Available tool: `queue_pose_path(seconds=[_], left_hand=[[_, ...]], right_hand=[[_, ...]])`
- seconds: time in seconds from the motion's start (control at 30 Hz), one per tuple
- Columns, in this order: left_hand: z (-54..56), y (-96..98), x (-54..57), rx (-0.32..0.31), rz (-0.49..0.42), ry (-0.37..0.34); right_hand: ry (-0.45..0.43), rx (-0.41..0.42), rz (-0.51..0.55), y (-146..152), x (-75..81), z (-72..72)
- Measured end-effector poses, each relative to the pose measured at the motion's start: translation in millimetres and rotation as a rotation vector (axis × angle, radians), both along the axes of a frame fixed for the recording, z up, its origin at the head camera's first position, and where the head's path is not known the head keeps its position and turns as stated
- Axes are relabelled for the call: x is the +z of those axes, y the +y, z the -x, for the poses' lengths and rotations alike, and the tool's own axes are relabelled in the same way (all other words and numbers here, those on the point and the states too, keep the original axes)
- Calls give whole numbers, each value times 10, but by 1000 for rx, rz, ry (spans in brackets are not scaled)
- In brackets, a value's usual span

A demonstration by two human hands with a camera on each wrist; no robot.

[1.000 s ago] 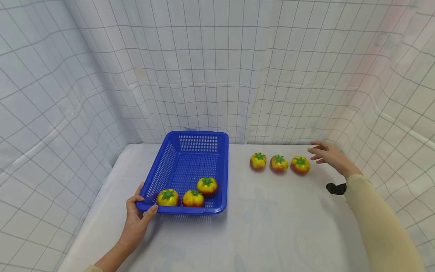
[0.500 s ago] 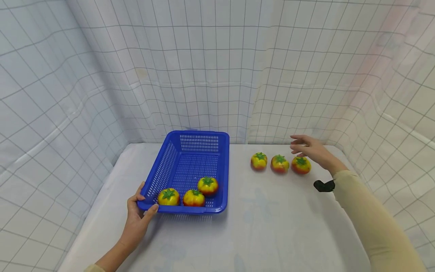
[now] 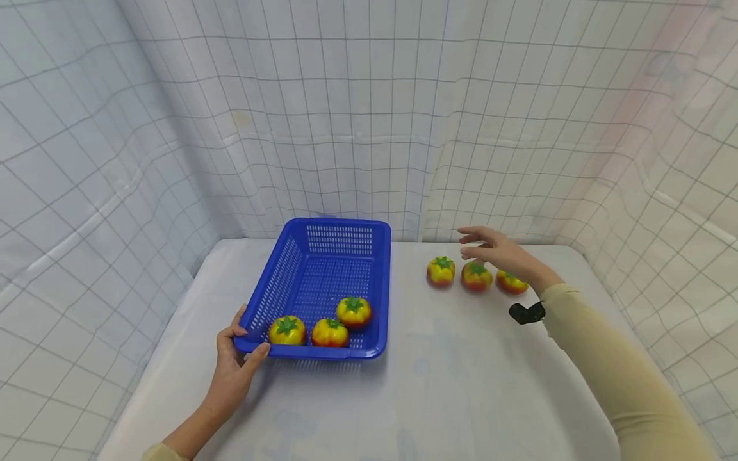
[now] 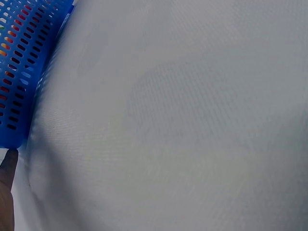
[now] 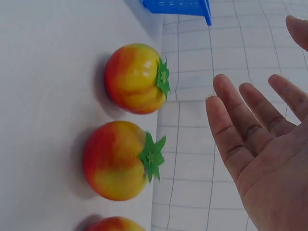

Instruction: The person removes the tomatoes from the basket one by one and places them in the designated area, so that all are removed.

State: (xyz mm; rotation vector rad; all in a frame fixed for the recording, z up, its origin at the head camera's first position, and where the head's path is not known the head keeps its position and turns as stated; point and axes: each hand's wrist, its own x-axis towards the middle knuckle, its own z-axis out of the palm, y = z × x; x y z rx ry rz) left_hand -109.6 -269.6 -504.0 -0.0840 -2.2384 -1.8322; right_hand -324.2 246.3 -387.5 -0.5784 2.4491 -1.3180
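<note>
My left hand (image 3: 230,374) holds the near left corner of a blue plastic basket (image 3: 384,282), thumb over the rim. Three yellow-red toy tomatoes lie at the basket's near end: one on the left (image 3: 286,331), a middle tomato (image 3: 330,335) and one farther right (image 3: 354,314). Above the table at right hovers my right hand (image 3: 498,253), fingers loosely extended and holding nothing. Below it is a row of three more: the left tomato (image 3: 441,273), the middle tomato (image 3: 476,280) and the right tomato (image 3: 512,285), partly covered by the hand. In the right wrist view the fingers (image 5: 221,120) stand apart from the tomatoes.
A white cloth covers the table (image 3: 450,384). White curtains with a dark grid (image 3: 369,128) hang behind it and on both sides. The basket stands left of centre, near the back edge.
My right hand has moved left, from beside the right end of the tomato row to above its middle. The left hand stays on the basket, and the tomatoes keep their places.
</note>
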Motion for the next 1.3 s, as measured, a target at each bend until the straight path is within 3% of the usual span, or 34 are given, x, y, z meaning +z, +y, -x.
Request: queue_pose_path(seconds=[0.4, 0.6, 1.3], left_hand=[[10, -45, 6, 15, 67, -17], [16, -59, 3, 6, 67, -8], [25, -41, 5, 10, 41, -33]], right_hand=[[10, 128, -27, -537, 103, -27], [11, 168, -46, -791, 139, -41], [0, 460, -138, -1859, 342, -51]])
